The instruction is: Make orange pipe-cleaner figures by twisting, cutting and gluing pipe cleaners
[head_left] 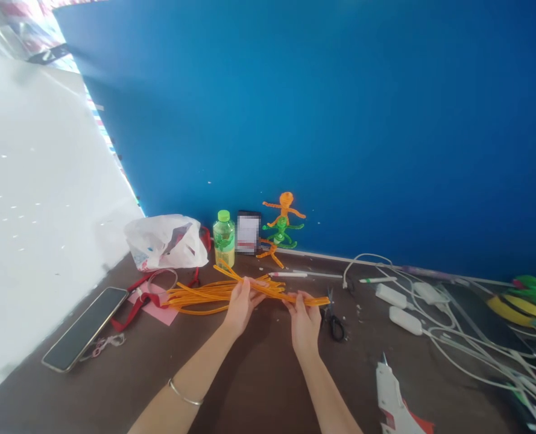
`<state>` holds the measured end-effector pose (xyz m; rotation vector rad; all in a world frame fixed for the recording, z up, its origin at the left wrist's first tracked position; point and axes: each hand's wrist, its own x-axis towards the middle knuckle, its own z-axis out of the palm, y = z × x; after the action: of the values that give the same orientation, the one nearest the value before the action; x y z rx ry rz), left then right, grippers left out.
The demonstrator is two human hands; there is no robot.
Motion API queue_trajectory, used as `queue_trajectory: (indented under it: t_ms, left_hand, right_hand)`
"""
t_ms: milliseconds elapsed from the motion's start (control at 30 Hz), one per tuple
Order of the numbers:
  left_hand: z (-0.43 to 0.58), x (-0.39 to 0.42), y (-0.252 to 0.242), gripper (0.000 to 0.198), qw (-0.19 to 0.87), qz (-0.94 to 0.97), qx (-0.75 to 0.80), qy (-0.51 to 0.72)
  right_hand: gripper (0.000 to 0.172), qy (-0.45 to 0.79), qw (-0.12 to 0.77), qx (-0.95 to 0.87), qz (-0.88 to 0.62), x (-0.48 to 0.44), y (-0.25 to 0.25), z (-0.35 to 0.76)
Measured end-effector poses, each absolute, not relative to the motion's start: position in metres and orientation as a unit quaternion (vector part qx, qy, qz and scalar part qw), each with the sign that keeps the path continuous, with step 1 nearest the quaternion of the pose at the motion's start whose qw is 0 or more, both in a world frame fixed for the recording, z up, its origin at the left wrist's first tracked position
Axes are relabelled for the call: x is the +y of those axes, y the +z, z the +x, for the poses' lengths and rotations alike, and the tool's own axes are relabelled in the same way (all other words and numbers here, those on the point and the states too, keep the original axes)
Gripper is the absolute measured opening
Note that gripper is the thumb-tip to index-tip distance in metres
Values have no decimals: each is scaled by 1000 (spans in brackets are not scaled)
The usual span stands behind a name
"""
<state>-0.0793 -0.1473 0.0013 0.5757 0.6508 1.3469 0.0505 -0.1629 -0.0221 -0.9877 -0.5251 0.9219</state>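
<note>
A loose bundle of orange pipe cleaners (213, 295) lies across the brown tabletop (254, 386), its strands spreading to the left. My left hand (243, 304) pinches several strands from above, and my right hand (304, 319) grips their far end a short way to the right. A thin metal bangle (185, 393) circles my left wrist. Just right of my right hand rest black-handled scissors (333, 322), not touching it.
Against the blue wall stand a green-capped plastic bottle (223, 238), orange and green pipe-cleaner figures (283, 220), and a white plastic bag (166, 242). A phone (84, 328) lies at left. White cables (471, 337), chargers and a white glue gun (392, 398) occupy the right.
</note>
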Motion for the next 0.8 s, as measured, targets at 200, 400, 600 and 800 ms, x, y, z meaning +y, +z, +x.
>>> queue_trajectory:
  t_ms: [200, 400, 600, 800]
  left_hand:
    - [-90, -136, 0, 34, 667, 215, 326, 635]
    - [-97, -130, -2, 36, 667, 183, 336, 639]
    - [-94, -133, 0, 35, 694, 219, 312, 611]
    - [-92, -140, -2, 26, 710, 312, 294, 559]
  right_hand:
    - [31, 354, 742, -271, -501, -162, -27, 56]
    - [32, 362, 753, -229, -499, -160, -29, 59]
    - [34, 384, 744, -228, -497, -162, -22, 55]
    - [34, 393, 750, -235, -477, -164, -16, 50]
